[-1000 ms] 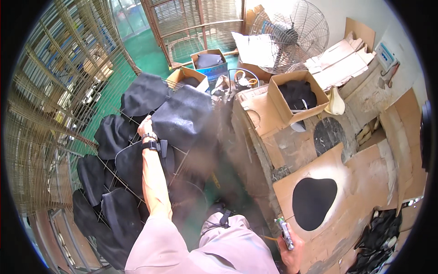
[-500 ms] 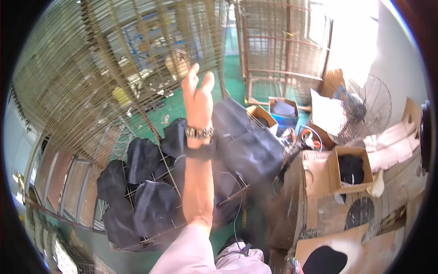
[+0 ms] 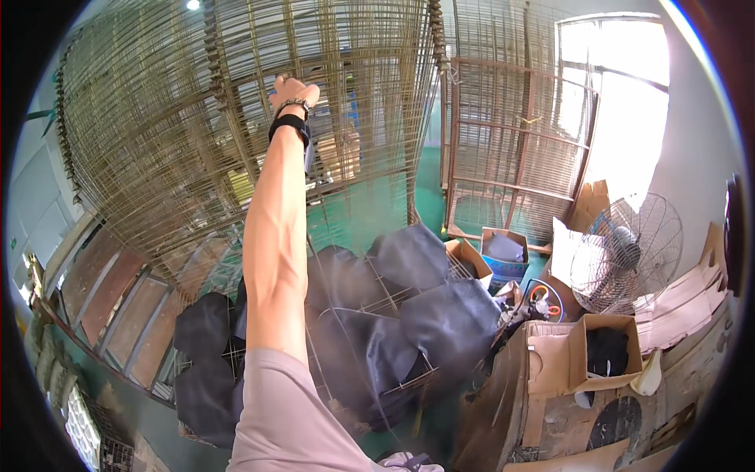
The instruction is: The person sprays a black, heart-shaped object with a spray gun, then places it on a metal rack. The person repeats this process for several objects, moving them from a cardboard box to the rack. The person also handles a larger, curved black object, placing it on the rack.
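My left arm stretches up and away from the lower edge, with a bead bracelet and a black band at the wrist. At its end my left hand [image 3: 292, 92] is closed, its fingers curled at the wires of a tall drying rack [image 3: 354, 59]; the exact grip is partly hidden. Below the arm, several dark, rounded fabric-like pieces [image 3: 448, 322] lie spread over a lower wire shelf [image 3: 399, 295]. More dark pieces [image 3: 203, 324] lie left of the forearm. My right hand is out of view.
A second wire rack [image 3: 519, 126] stands behind by the bright window. To the right are a standing fan [image 3: 627, 248], a cardboard box [image 3: 582, 358] with dark pieces inside, another box [image 3: 507, 245], and a cardboard-covered bench [image 3: 550, 425]. Wooden slats [image 3: 149, 322] run along the left.
My left hand has gone up and left from an open reach to closed fingers at the upper rack's wires. The view has tilted upward.
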`<state>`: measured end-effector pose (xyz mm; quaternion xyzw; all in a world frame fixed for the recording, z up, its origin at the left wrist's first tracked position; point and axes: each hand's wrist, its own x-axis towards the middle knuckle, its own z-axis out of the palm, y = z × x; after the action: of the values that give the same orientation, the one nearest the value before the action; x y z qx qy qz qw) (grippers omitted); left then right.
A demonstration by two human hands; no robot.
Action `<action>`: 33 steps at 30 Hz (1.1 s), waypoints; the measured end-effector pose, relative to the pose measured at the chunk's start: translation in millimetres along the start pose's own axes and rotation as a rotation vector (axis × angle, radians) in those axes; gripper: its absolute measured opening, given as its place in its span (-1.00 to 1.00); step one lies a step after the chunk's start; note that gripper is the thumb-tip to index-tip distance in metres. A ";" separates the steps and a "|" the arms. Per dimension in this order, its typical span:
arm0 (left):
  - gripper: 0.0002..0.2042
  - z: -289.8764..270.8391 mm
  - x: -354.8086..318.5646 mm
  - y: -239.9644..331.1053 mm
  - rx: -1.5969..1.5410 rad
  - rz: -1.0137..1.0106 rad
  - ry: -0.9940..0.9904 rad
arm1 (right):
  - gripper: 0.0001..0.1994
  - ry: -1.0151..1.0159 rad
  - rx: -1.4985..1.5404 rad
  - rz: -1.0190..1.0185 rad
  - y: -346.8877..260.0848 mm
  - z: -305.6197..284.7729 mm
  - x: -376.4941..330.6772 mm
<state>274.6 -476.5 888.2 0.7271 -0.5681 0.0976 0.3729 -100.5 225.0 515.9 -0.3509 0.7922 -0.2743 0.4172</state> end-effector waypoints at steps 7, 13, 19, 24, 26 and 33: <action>-0.57 3.7 -33.9 5.7 0.156 -0.088 0.037 | -0.53 0.022 0.019 -0.072 12.1 7.3 -1.7; -0.56 -7.0 -86.9 4.3 0.145 0.027 0.111 | -0.56 0.030 -0.035 0.066 -5.4 12.1 -10.0; -0.67 -13.4 -172.1 -26.0 0.188 0.326 0.204 | -0.55 0.179 -0.048 0.049 27.2 25.2 -16.1; -0.63 -25.2 -314.7 -37.0 0.108 0.329 0.161 | -0.51 0.324 0.080 -0.046 87.9 47.9 -26.5; -0.65 -13.6 -376.1 -26.4 0.057 0.365 0.134 | -0.52 0.348 0.071 -0.023 89.0 44.3 -40.3; -0.67 3.0 -557.9 -30.0 0.001 0.282 -0.437 | -0.51 0.494 0.130 -0.017 114.6 57.7 -65.9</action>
<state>113.6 -55.9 557.7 0.6446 -0.7310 -0.0105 0.2237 -62.0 337.7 434.5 -0.2522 0.8478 -0.4055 0.2306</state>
